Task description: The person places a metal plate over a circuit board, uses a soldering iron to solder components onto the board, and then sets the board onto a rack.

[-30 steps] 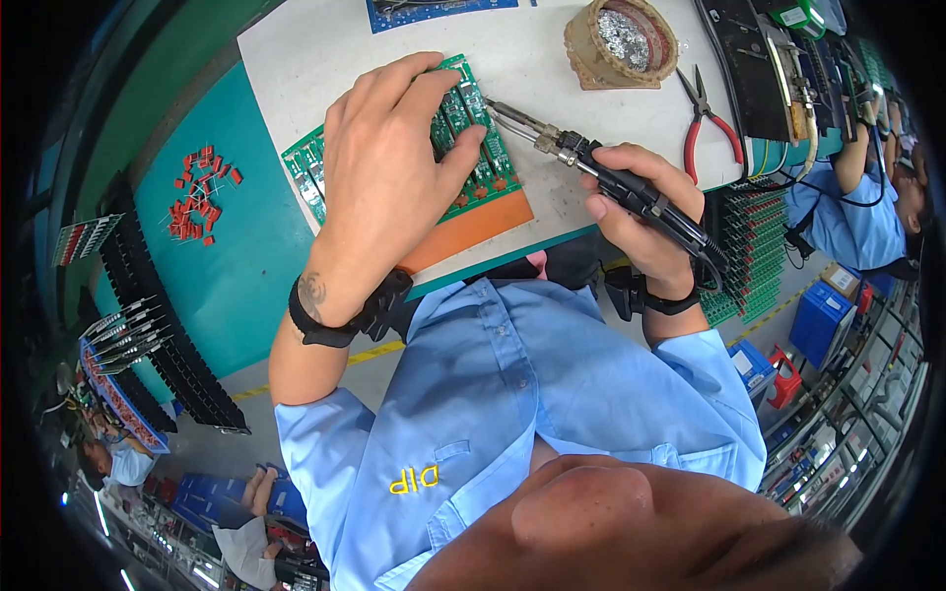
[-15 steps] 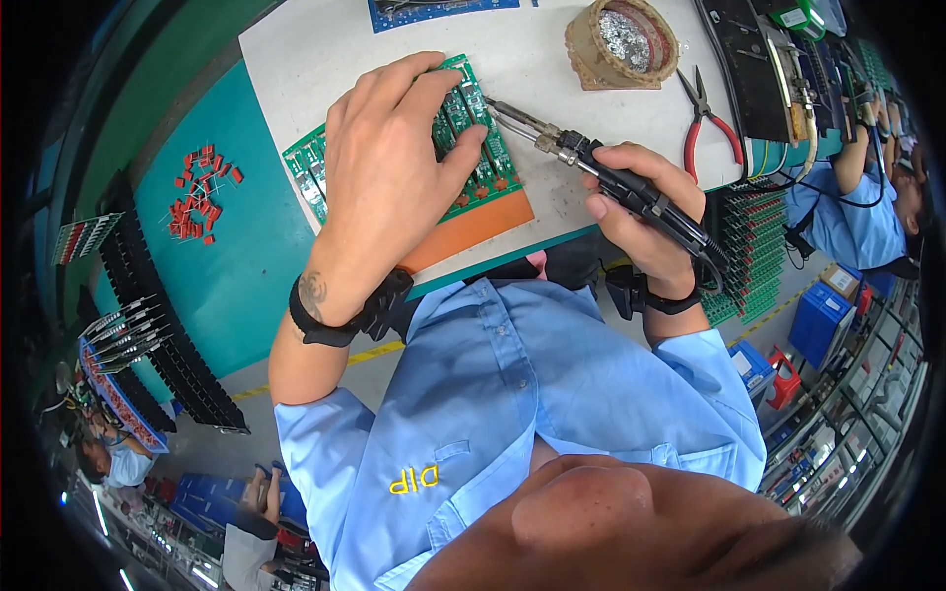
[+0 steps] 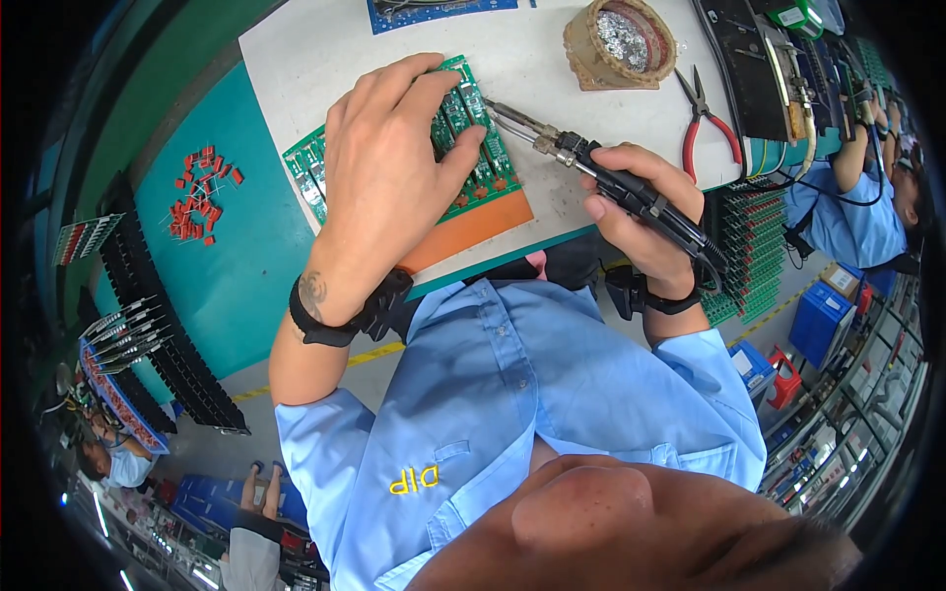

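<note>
My left hand (image 3: 394, 153) lies over a green circuit board panel (image 3: 498, 158), fingers bent toward its far edge and thumb pressed on its face. Much of the panel is hidden beneath the palm. Closed around the black handle of a soldering iron (image 3: 572, 148) with a thin feed tube beside its tip, my right hand (image 3: 650, 202) is just right of the panel. The iron's tip is at the panel's right edge; whether it touches cannot be made out. An orange sheet (image 3: 493, 217) shows under the panel's near side.
A brown round pot (image 3: 581, 49) of silvery scraps stands at the back, near red-handled pliers (image 3: 697, 123). Loose red components (image 3: 202, 192) lie on the green mat (image 3: 256, 295) at left. A stack of green boards (image 3: 754, 246) is at right. Other people sit farther off.
Both hands, the panel and the iron stay almost where they were. In the background at lower left, a person's legs have shifted slightly.
</note>
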`<state>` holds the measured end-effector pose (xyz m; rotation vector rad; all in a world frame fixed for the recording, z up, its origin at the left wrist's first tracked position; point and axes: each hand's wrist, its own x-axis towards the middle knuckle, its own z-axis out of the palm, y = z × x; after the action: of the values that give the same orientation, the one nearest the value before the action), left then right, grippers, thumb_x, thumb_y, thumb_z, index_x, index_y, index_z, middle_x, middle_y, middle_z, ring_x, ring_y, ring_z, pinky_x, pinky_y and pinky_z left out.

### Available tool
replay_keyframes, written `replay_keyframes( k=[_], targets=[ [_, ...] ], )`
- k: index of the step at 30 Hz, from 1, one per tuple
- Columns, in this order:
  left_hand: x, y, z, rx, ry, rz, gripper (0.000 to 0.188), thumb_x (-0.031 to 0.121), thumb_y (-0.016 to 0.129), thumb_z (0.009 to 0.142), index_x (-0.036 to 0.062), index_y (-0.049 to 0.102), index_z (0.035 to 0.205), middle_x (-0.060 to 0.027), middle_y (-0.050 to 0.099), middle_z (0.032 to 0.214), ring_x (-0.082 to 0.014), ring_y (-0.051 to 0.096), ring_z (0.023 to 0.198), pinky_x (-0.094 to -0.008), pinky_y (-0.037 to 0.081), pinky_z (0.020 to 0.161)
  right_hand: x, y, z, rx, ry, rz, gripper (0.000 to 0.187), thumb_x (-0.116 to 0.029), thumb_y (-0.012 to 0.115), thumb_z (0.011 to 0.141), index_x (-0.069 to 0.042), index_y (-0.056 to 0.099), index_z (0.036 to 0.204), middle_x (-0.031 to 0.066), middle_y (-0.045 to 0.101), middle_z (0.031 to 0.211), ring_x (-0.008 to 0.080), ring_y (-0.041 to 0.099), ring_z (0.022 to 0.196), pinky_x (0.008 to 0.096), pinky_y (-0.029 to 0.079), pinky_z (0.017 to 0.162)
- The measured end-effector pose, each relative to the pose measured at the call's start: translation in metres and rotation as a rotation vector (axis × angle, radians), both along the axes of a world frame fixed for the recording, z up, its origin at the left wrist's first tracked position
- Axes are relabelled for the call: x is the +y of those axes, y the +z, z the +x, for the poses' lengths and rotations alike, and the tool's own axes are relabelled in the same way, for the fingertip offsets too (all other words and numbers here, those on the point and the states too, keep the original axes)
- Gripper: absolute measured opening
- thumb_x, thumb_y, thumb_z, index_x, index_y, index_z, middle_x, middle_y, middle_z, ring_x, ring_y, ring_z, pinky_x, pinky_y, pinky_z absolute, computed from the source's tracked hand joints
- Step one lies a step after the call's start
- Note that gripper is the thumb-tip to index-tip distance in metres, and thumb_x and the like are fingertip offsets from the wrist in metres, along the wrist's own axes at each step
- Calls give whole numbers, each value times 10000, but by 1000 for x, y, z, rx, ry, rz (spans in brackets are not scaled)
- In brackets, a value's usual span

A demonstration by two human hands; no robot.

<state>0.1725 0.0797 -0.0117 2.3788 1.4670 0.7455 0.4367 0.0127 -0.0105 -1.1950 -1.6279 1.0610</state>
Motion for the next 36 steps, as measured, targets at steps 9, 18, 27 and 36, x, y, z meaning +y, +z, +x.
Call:
replay_keyframes(
  k=[9, 18, 27, 36],
  targets=[
    [-1, 0, 0, 11, 6, -2, 401, 176, 847, 819, 27, 736, 1174, -109, 699, 1328, -333, 646, 1201, -440, 503, 1021, -14, -9, 18, 19, -162, 97, 439, -54, 822, 877, 49, 658, 1271, 148, 745, 1048, 193, 720, 945, 305, 569, 862],
    [1, 2, 2, -16, -10, -31, 419, 193, 846, 803, 26, 741, 1172, -126, 699, 1310, -347, 648, 1196, -454, 495, 1029, -10, -31, 15, 99, -473, 167, 438, -76, 803, 900, 19, 656, 1302, 108, 738, 1081, 153, 694, 955, 283, 547, 882],
    [3, 11, 5, 42, -39, -65, 422, 170, 806, 878, -23, 699, 1238, -182, 681, 1344, -403, 639, 1217, -462, 495, 1062, -1, -23, -3, 124, -206, 341, 354, -65, 773, 901, 14, 684, 1234, 127, 711, 1010, 188, 674, 879, 301, 516, 785],
    [2, 15, -2, 144, -19, -19, 458, 198, 807, 885, -12, 688, 1274, -191, 666, 1365, -406, 633, 1223, -469, 480, 1069, 8, -29, -7, 44, -133, 404, 408, -85, 762, 932, 37, 657, 1306, 140, 700, 969, 223, 661, 838, 327, 515, 763]
  ],
)
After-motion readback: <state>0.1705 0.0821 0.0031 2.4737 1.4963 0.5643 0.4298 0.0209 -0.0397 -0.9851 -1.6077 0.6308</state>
